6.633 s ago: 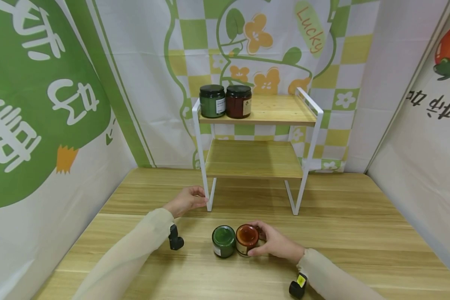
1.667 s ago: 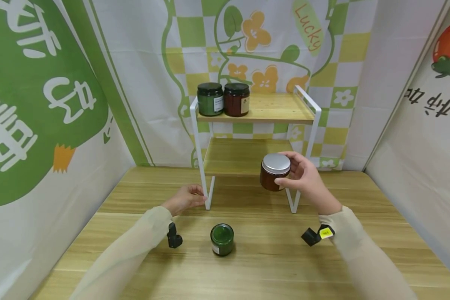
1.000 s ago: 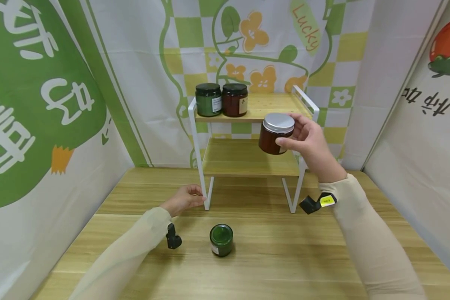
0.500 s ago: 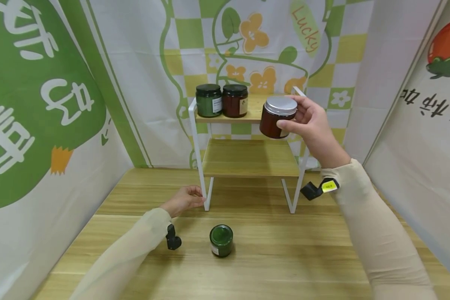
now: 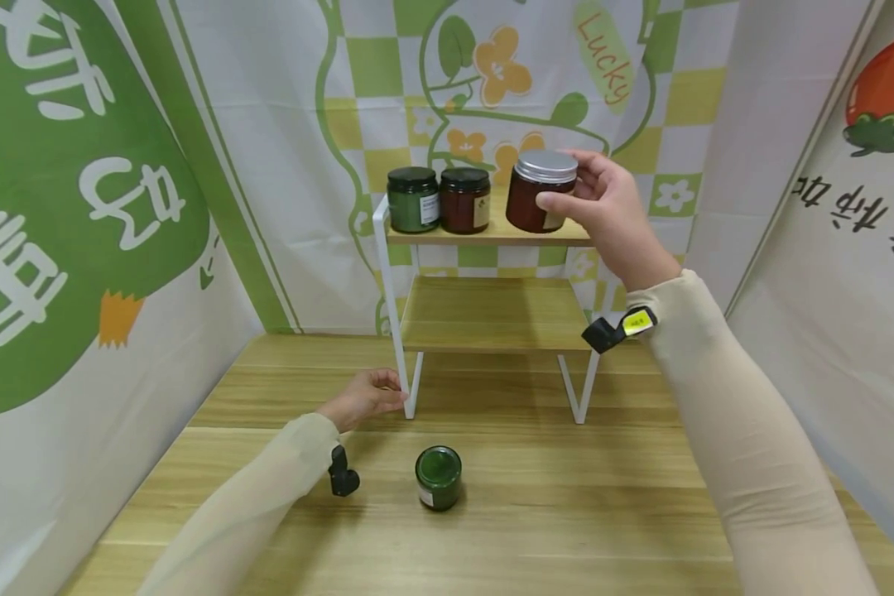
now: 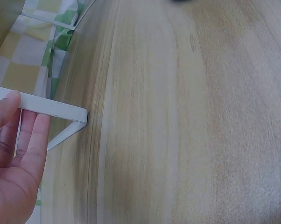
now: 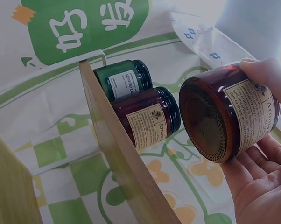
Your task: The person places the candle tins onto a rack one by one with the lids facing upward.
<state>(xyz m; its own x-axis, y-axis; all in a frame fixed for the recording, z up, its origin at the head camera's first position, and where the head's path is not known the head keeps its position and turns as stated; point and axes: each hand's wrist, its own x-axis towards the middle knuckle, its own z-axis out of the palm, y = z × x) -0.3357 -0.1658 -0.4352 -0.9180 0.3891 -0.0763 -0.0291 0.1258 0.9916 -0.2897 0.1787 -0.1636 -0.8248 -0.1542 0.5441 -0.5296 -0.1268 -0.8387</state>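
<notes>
My right hand (image 5: pixel 603 207) grips a dark red-brown candle jar (image 5: pixel 527 203) with a silver lid, thumb in front and fingers behind. The jar is held up at the two-tier shelf's top board (image 5: pixel 502 222); in the right wrist view its base is apart from the board. To its left on that board stand a black-lidded green candle jar (image 5: pixel 413 201) and a black-lidded red-brown candle jar (image 5: pixel 465 201), side by side. My left hand (image 5: pixel 367 397) pinches the shelf's white front left leg (image 6: pixel 52 106) between thumb and fingers. A green candle jar (image 5: pixel 439 480) stands on the table, glassy face up.
The shelf's lower board (image 5: pixel 495 314) lies under the top one. A wooden table (image 5: pixel 566 513) bears the shelf. Printed cloth walls (image 5: pixel 283 165) enclose the back and both sides.
My right hand has taken the red-brown jar from beside the green one on the table and raised it to the top board, silver lid now up. My left hand has stayed at the leg.
</notes>
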